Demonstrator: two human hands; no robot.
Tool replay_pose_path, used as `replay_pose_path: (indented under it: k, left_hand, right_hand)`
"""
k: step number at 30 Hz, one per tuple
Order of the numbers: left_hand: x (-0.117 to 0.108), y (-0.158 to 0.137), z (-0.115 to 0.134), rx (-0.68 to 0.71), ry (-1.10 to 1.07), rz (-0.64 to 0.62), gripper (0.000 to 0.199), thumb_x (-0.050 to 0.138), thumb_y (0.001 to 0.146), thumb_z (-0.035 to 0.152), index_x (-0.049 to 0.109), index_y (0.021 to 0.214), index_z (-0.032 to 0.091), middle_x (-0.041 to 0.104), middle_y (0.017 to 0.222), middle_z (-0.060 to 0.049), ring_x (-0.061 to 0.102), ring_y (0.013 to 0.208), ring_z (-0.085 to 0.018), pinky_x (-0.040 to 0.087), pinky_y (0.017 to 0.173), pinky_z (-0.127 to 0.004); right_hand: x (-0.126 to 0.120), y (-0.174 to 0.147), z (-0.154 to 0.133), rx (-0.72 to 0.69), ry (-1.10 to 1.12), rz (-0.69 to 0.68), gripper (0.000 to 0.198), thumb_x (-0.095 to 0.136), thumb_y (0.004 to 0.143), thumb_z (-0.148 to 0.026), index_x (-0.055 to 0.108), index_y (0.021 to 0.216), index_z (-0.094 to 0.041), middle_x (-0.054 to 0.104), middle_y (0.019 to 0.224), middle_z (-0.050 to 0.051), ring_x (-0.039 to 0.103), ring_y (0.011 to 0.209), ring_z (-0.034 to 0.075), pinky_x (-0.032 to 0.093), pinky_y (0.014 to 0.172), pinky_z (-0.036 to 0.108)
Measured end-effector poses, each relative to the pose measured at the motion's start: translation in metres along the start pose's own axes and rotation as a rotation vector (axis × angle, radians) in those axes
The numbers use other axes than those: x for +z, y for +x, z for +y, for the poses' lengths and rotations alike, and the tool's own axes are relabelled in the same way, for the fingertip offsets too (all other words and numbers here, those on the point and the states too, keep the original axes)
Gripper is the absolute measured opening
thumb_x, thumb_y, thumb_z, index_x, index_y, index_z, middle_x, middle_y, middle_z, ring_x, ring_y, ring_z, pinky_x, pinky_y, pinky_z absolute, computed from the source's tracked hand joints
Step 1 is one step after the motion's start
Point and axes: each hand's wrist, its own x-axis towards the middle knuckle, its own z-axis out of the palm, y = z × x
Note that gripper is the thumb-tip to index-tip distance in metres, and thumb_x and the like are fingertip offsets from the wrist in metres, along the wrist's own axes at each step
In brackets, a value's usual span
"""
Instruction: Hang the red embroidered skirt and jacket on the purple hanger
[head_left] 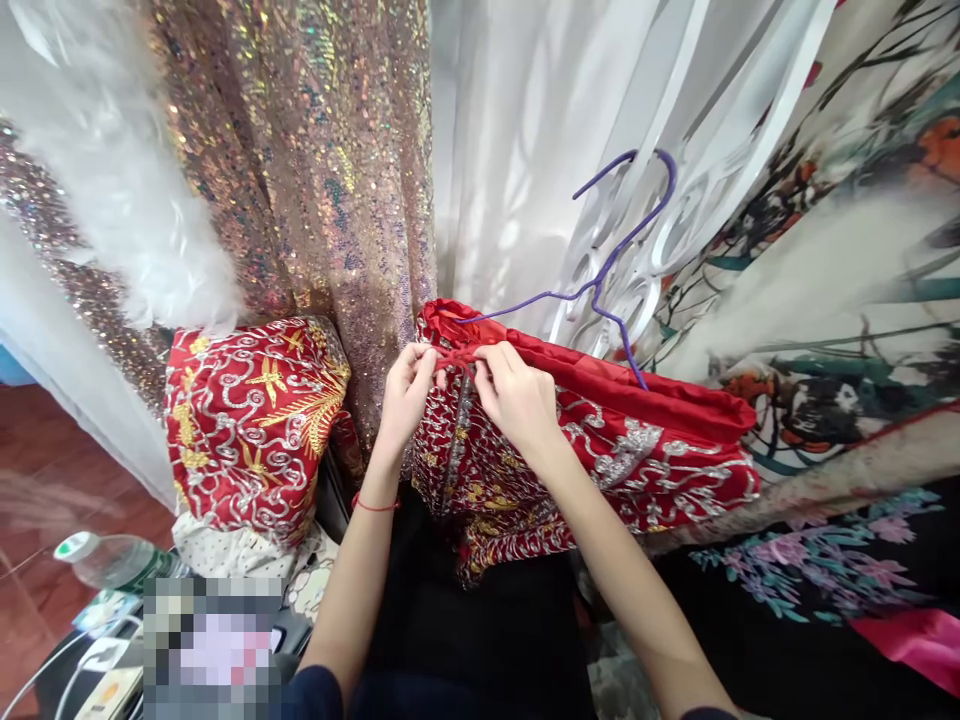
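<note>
A red embroidered skirt (637, 460) with silver and gold patterns lies across the middle, its plain red waistband (660, 395) along the top. My left hand (409, 385) pinches one side of a red cord (454, 358) at the waistband's left end. On the cord's other side, my right hand (517, 390) has its fingers closed, with the knotted or looped part between both hands. A purple wire hanger (600, 280) sits in the waist opening, its hook pointing up. Its lower ends are hidden inside the fabric.
A folded red embroidered garment (255, 420) rests on the left. Near the lower left are a plastic bottle (116, 560) and white cables (67, 665). Behind hang a sequined cloth (337, 180), white feathery trim (142, 180) and a floral cloth (847, 250), beside a white ornate frame (694, 215).
</note>
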Motion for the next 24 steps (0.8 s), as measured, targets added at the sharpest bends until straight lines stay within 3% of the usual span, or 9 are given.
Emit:
replay_pose_path:
  k: [5, 9, 11, 17, 21, 24]
  left_hand:
    - [-0.001, 0.026, -0.022, 0.094, 0.221, 0.074, 0.024, 0.049, 0.098, 0.041, 0.051, 0.088, 0.02, 0.06, 0.065, 0.002, 0.052, 0.055, -0.011, 0.039, 0.061, -0.023]
    - [0.004, 0.04, -0.022, 0.157, 0.512, 0.303, 0.013, 0.049, 0.099, 0.03, 0.054, 0.091, 0.021, 0.063, 0.07, 0.0, 0.059, 0.061, -0.015, 0.037, 0.064, -0.025]
    - [0.004, 0.045, -0.019, 0.178, 0.625, 0.347, 0.014, 0.046, 0.1, 0.029, 0.056, 0.093, 0.021, 0.066, 0.074, -0.002, 0.063, 0.068, -0.017, 0.038, 0.067, -0.025]
    - [-0.008, 0.05, -0.023, 0.125, 0.786, 0.3, 0.02, 0.041, 0.101, 0.032, 0.057, 0.094, 0.022, 0.069, 0.081, -0.003, 0.064, 0.076, -0.019, 0.042, 0.071, -0.027]
    - [-0.011, 0.051, -0.019, 0.21, 0.715, 0.257, 0.017, 0.043, 0.098, 0.029, 0.057, 0.099, 0.021, 0.067, 0.092, -0.006, 0.062, 0.084, -0.019, 0.047, 0.078, -0.03]
    - [-0.004, 0.056, -0.002, 0.36, 0.707, 0.265, 0.023, 0.044, 0.094, 0.02, 0.058, 0.112, 0.021, 0.062, 0.113, -0.009, 0.057, 0.108, -0.021, 0.045, 0.096, -0.036]
  right_hand:
    - [-0.013, 0.0, 0.012, 0.025, -0.102, 0.049, 0.026, 0.042, 0.097, -0.024, 0.067, 0.098, -0.018, 0.07, 0.093, 0.007, 0.054, 0.059, 0.013, 0.027, 0.052, 0.027]
    - [-0.023, -0.005, 0.015, -0.016, -0.149, 0.061, 0.02, 0.047, 0.093, -0.022, 0.065, 0.088, -0.018, 0.068, 0.084, 0.004, 0.051, 0.055, 0.01, 0.025, 0.049, 0.025]
    - [-0.024, -0.007, 0.015, -0.046, -0.186, 0.094, 0.018, 0.047, 0.091, -0.021, 0.063, 0.083, -0.018, 0.066, 0.078, 0.002, 0.051, 0.055, 0.009, 0.026, 0.049, 0.024]
    - [-0.02, -0.015, 0.01, -0.114, -0.289, 0.173, 0.014, 0.05, 0.083, -0.016, 0.058, 0.072, -0.018, 0.061, 0.066, -0.001, 0.046, 0.049, 0.008, 0.028, 0.049, 0.024]
    - [-0.02, -0.032, -0.004, 0.042, -0.088, 0.115, 0.012, 0.051, 0.088, -0.018, 0.062, 0.084, -0.019, 0.064, 0.072, -0.002, 0.053, 0.051, 0.008, 0.032, 0.05, 0.022]
    - [-0.026, -0.049, -0.015, 0.142, -0.029, -0.01, 0.015, 0.048, 0.092, -0.021, 0.062, 0.096, -0.02, 0.068, 0.083, 0.0, 0.058, 0.054, 0.009, 0.036, 0.051, 0.022]
